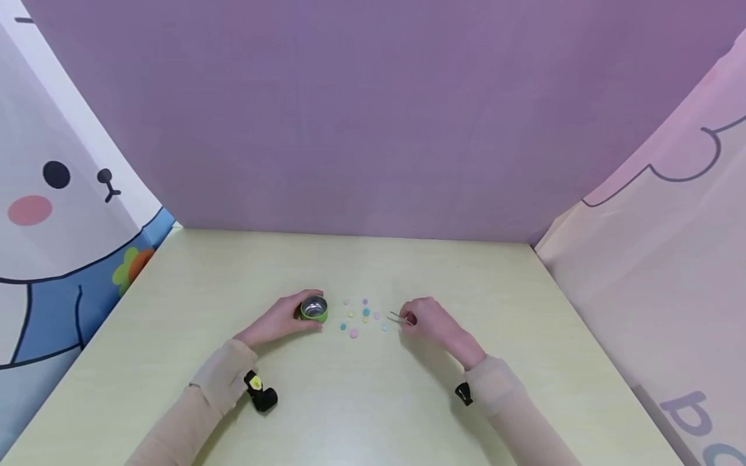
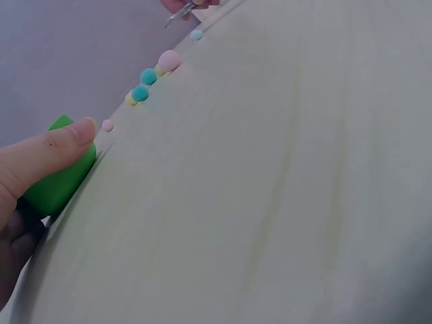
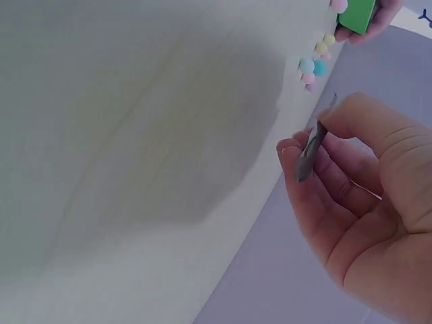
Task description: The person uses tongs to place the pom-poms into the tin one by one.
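Note:
My left hand (image 1: 283, 317) curls around a small round green cup (image 1: 315, 318) with a shiny metal inside, upright on the table. In the left wrist view the thumb presses the side of the green cup (image 2: 64, 175). My right hand (image 1: 434, 323) pinches metal tweezers (image 1: 395, 317) between thumb and fingers, tips toward the balls. The right wrist view shows the tweezers (image 3: 310, 152) gripped near their rear end, nothing visible at the tips. Several small pastel balls, such as a pink ball (image 1: 353, 333) and a blue ball (image 1: 366, 312), lie scattered between both hands.
The pale wooden table (image 1: 361, 401) carries everything. Behind it rises a purple panel (image 1: 361, 129). Printed cartoon cloths hang along both sides, a bear-like one (image 1: 64, 246) on the left and a pink-white one (image 1: 653, 259) on the right.

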Demonstrator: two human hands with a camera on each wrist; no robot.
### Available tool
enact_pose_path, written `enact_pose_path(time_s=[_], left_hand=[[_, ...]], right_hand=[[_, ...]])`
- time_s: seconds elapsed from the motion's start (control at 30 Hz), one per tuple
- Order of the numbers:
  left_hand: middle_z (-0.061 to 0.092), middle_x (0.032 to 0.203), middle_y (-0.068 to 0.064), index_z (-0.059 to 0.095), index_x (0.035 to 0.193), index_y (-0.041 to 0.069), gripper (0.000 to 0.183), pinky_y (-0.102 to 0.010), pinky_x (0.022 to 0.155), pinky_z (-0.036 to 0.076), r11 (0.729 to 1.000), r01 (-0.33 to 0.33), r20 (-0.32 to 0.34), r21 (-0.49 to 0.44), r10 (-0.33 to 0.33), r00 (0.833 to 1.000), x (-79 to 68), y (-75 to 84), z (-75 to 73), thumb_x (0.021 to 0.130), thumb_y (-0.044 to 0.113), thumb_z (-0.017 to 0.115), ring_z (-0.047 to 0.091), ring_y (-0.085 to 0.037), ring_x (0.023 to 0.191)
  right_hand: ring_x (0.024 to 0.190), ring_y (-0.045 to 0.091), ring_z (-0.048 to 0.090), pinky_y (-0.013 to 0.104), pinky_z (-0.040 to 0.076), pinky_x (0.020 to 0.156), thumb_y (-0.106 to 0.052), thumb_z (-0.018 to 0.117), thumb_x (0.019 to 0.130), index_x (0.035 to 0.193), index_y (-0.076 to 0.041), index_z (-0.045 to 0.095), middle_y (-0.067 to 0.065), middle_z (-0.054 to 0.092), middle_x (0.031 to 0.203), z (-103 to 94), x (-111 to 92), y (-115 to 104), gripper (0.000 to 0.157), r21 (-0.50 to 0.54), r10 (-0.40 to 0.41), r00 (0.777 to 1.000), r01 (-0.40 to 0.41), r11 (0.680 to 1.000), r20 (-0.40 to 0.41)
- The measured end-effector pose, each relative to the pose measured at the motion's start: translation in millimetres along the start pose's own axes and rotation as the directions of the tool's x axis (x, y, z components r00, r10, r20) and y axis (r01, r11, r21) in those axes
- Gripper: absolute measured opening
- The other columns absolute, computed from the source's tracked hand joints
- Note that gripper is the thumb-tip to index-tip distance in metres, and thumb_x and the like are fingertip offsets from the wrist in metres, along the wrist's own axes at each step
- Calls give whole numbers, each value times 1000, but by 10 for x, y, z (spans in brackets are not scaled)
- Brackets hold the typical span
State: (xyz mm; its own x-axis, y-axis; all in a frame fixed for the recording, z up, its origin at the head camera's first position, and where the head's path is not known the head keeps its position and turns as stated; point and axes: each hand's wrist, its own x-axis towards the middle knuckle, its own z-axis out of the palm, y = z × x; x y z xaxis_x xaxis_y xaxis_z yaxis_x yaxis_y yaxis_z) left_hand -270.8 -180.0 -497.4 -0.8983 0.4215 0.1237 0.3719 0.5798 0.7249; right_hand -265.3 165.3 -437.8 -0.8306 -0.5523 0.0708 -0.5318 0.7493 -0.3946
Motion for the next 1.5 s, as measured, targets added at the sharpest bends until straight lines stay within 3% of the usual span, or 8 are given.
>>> enact_pose_path(time_s=[0.37,0.83,1.13,1.5], left_hand=[[54,146,-14,44,148,10,79,-55,113,41,1000,6,2,-11,-6,1000,-12,27,-5,82,34,81,53,-35,132],[53,147,-12,45,147,13,78,-53,112,42,999,17,-4,-38,-17,1000,-16,-9,15,81,35,81,54,-32,131],[54,147,-12,45,147,13,78,-52,112,42,999,18,0,-39,-18,1000,-6,14,5,81,32,82,54,-32,131],[54,146,-12,45,147,13,79,-53,112,42,1000,6,2,-23,-6,1000,-6,-4,-12,81,32,83,54,-32,132]], right_hand=[[67,7,42,17,35,60,1,69,85,91,-6,78,-1,56,71,18,-51,-17,12,-47,-82,997,81,996,-3],[67,7,44,15,38,58,-4,73,86,93,-6,78,0,62,76,88,-37,-12,9,-80,-54,998,56,995,26],[64,8,43,16,33,56,-5,72,86,91,-7,78,-2,56,72,86,-42,-28,8,-82,6,999,-3,997,41],[64,7,43,15,34,55,-6,73,86,91,-10,79,-2,63,75,111,-44,-16,9,-130,-36,999,34,991,-7]])
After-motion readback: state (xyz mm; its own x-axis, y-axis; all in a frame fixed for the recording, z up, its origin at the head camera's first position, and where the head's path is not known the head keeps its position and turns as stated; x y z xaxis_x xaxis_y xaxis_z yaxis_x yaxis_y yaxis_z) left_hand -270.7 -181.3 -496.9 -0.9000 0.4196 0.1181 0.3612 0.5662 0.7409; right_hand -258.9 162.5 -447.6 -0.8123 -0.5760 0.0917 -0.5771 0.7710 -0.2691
